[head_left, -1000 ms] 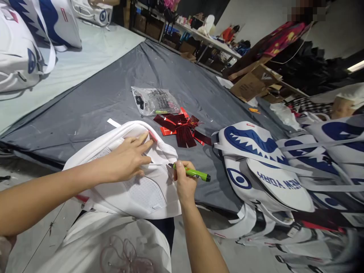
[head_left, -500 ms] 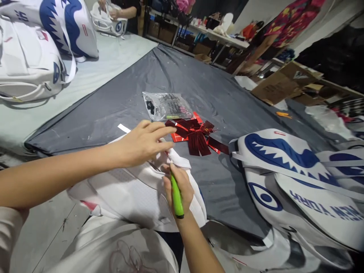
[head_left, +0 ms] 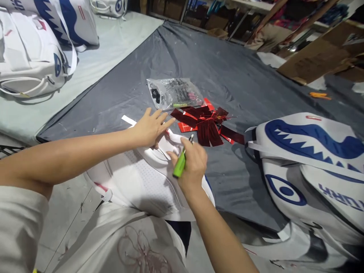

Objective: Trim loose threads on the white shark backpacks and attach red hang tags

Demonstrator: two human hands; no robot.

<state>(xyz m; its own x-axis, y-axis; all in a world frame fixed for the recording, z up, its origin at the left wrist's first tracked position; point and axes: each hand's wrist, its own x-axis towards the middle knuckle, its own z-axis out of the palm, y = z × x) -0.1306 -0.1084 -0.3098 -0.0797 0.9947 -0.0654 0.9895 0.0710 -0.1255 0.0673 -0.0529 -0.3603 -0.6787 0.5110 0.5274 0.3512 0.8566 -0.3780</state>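
The right hand (head_left: 191, 163), fist closed around the green lighter (head_left: 179, 165), has swung its tip up from the white backpack (head_left: 148, 182) on the lap, while the left hand (head_left: 150, 127), fingers spread, now presses the bag's top edge flat.

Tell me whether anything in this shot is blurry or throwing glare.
Head view: the right hand holding the green tool is slightly motion-blurred; the red foil strips and plastic bag catch glare; edges bend from wide-angle distortion; lighting is even, shadows soft.
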